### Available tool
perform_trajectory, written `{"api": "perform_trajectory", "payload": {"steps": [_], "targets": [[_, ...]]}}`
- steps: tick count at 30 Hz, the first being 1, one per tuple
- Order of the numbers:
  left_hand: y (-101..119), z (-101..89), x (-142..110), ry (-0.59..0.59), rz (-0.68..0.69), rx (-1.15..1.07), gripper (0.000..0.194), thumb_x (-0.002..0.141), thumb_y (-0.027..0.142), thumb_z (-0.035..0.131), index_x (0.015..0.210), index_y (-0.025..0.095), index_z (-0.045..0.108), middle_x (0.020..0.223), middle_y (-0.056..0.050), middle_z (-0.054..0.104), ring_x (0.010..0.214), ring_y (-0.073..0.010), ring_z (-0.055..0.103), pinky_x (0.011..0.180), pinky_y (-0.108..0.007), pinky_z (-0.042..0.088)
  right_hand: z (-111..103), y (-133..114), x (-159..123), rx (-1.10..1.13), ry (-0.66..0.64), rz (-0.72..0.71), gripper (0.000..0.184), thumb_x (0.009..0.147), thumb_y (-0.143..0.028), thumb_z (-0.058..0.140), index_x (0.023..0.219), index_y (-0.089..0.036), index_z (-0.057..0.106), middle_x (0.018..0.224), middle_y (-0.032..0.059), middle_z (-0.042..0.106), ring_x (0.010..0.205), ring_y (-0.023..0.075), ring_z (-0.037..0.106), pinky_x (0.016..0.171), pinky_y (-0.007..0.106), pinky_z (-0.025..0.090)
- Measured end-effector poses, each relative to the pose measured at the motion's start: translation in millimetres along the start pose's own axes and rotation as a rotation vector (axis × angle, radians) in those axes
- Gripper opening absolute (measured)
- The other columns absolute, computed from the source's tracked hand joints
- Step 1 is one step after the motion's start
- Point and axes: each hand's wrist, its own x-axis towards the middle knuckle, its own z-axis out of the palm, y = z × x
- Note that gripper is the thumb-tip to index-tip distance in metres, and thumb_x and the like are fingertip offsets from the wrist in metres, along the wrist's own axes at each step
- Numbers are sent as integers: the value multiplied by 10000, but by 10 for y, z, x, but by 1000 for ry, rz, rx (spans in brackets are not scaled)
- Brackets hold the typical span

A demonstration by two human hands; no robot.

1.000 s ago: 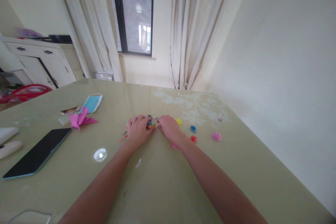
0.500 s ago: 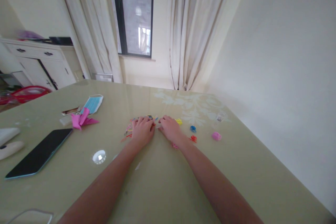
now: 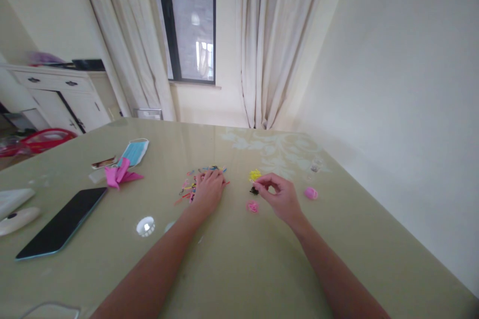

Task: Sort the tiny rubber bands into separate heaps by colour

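Note:
My left hand (image 3: 210, 188) lies palm down over a loose pile of small coloured bands (image 3: 186, 190), its fingers spread and bent on top of them. Part of that pile is hidden under the hand. My right hand (image 3: 281, 195) has thumb and forefinger pinched together just above a small black clump of bands (image 3: 254, 191). What the pinch holds is too small to make out. A yellow clump (image 3: 255, 175) sits just beyond these fingertips, and a pink clump (image 3: 252, 207) lies nearer to me.
Farther right are a purple-pink clump (image 3: 311, 193) and a small clear container (image 3: 315, 165). On the left lie a tablet-like black device (image 3: 63, 222), a pink folded paper (image 3: 122, 174), a blue face mask (image 3: 135, 151) and a shiny round object (image 3: 145, 227). A wall borders the right side.
My right hand has moved right, away from my left hand, to the black clump. The black and pink clumps now show; the hand now covers where blue and red clumps were visible.

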Motion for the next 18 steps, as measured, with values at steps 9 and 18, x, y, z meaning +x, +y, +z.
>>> {"api": "perform_trajectory", "payload": {"steps": [9,18], "targets": [[-5,-39,-32,242,-16,-44,86,964,195,563,995,207,643,1100,-104,749,1098,-309,635,962,-476,391,-140,7,-120,146,91,-72,104,889,-331,817,873,-232,793,799,47,779,709,179,683,696,308,563],[117,-62,-106,472,101,-355,73,1027,210,523,1002,216,592,914,-43,702,879,-234,635,842,-394,413,-218,35,-136,273,32,-49,101,866,-318,866,855,-245,797,831,49,795,786,201,727,771,344,578]]}}
